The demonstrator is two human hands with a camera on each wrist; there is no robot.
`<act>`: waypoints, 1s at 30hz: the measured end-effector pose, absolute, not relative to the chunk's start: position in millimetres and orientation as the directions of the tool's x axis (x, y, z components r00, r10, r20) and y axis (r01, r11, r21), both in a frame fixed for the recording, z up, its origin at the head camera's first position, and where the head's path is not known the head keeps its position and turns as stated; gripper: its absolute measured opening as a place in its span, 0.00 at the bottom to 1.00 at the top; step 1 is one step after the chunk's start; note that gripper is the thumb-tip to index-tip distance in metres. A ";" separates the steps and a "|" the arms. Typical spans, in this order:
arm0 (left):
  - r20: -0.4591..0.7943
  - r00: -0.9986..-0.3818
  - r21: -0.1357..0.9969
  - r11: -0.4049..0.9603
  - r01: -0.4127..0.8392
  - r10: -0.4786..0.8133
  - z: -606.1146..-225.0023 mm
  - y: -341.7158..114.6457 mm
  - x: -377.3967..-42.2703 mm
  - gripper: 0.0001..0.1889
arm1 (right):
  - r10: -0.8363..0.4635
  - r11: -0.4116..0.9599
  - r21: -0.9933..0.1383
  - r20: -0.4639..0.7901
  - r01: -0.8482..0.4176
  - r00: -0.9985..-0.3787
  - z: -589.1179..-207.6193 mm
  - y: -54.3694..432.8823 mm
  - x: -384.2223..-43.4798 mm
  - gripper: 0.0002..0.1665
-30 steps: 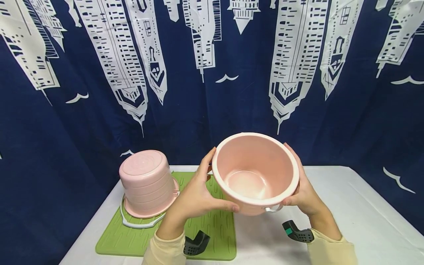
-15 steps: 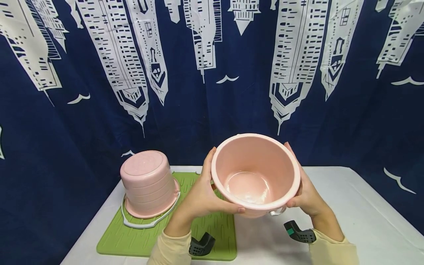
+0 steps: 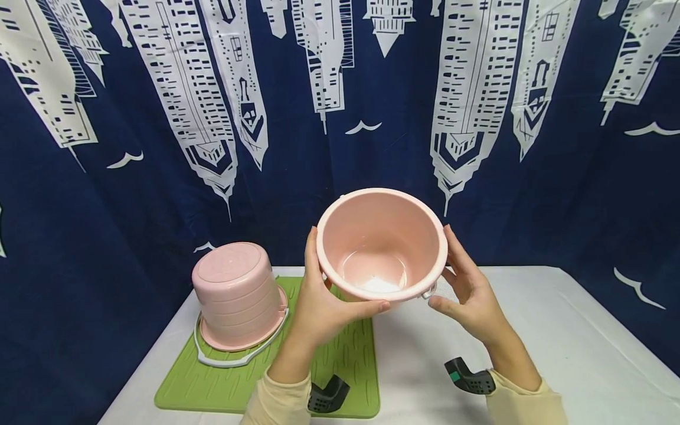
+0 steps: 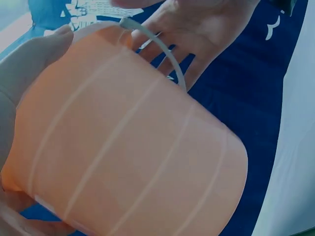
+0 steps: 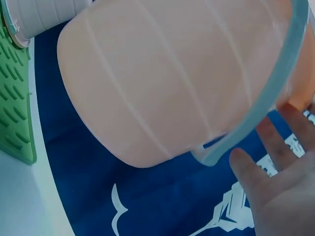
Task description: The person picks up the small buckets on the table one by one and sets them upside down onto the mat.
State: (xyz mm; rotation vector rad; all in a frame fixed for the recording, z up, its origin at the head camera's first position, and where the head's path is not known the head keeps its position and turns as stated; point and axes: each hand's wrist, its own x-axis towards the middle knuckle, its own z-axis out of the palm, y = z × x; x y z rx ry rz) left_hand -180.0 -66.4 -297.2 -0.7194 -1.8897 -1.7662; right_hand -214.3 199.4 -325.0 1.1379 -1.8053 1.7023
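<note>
A pale pink bucket (image 3: 379, 236) is held up above the table, its mouth tilted toward me. My left hand (image 3: 325, 310) grips its left side, thumb along the front below the rim and fingers behind the wall. My right hand (image 3: 473, 301) is beside the right side with fingers spread; its index fingertip is near or touching the rim, I cannot tell which. The bucket's light grey handle (image 5: 256, 115) hangs against the wall near the right fingers. In the left wrist view the ribbed outside of the bucket (image 4: 133, 137) fills the middle.
A second pink bucket (image 3: 231, 295) stands upside down on a green ridged mat (image 3: 340, 378) at the left, its handle (image 3: 223, 361) lying on the mat. The white table (image 3: 574, 342) extends right. Behind hangs a navy curtain (image 3: 382, 159) with white buildings.
The held bucket has moved up and to the left. My right hand has loosened from its side, its thumb coming away from the wall. The bucket on the mat has stayed put.
</note>
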 end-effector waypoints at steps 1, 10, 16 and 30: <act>0.648 -0.759 0.759 0.038 0.650 0.059 -297.1 -65.4 -179.9 0.76 | -0.287 -0.069 -0.616 0.766 -0.785 -0.575 -325.3 198.2 -214.3 0.65; 0.619 -0.782 0.777 0.093 0.623 0.067 -307.1 -62.3 -184.8 0.76 | -0.257 -0.048 -0.648 0.743 -0.760 -0.617 -327.0 192.3 -215.9 0.75; 0.591 -0.791 0.800 0.012 0.600 0.160 -306.7 -65.7 -184.3 0.68 | -0.163 -0.055 -0.679 0.729 -0.732 -0.665 -328.6 196.6 -215.6 0.85; 0.530 -0.834 0.845 -0.015 0.534 0.156 -302.1 -74.7 -185.6 0.57 | -0.046 0.057 -0.670 0.739 -0.740 -0.672 -326.8 194.1 -210.6 0.88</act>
